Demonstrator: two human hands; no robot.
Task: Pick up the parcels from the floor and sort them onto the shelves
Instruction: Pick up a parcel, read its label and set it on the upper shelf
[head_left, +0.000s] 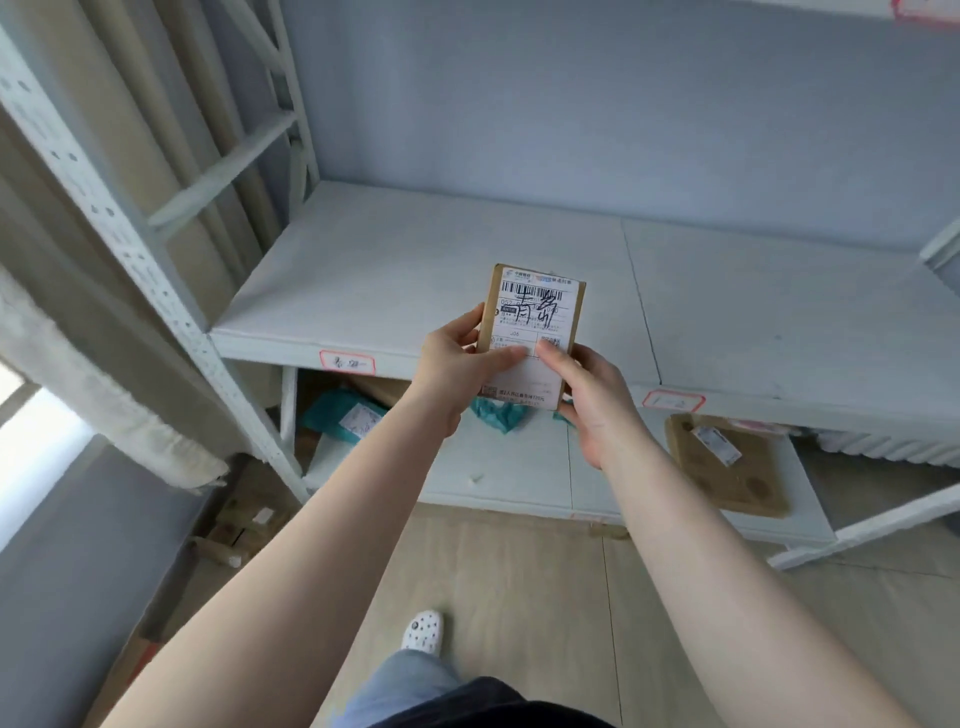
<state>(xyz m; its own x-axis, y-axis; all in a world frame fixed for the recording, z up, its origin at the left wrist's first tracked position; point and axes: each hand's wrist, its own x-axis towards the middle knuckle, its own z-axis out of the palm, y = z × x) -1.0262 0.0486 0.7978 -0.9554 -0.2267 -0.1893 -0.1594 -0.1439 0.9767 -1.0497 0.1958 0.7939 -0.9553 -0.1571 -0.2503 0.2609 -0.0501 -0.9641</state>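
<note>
A small brown cardboard parcel (535, 312) with a white shipping label and black handwriting is held up in front of the white metal shelf (426, 260). My left hand (460, 364) grips its left edge, thumb on the label. My right hand (592, 400) holds its lower right corner. The parcel hovers over the front edge of the middle shelf board, label facing me. A red-bordered tag (347, 362) is stuck on that board's front lip, and a second one (673, 400) sits further right.
On the lower shelf lie a teal bag parcel (343, 415), another teal bag (498, 415) partly behind my hands, and a flat brown envelope (727, 465). Cardboard scraps (239, 525) lie on the floor at left. A curtain (78, 322) hangs beside the shelf post. My shoe (425, 630) is below.
</note>
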